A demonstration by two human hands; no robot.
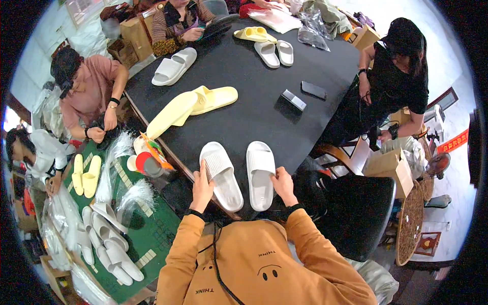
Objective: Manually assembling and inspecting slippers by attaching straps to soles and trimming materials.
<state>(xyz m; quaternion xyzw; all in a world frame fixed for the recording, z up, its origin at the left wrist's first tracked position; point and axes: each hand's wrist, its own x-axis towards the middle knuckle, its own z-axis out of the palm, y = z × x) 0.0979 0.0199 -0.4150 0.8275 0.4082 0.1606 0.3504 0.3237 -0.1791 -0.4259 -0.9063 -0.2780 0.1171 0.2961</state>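
Note:
Two white slide sandals lie side by side on the black tabletop in front of me, toes pointing away. At the left slide (222, 175), my left hand (202, 188) grips the outer edge by the ribbed strap. My right hand (284, 185) holds the right slide (261, 178) by its outer edge, with the thumb near the strap and the other fingers partly hidden. A small gap separates the two slides. Beyond them lies a pair of pale yellow slides (216, 99), one overlapping the other.
On the black table (239, 127) are a white pair (174, 67), a phone (313, 90) and a small box (294, 100). More slides (109, 239) and plastic bags cover a green table at left. Co-workers sit around; a black chair (358, 213) stands at my right.

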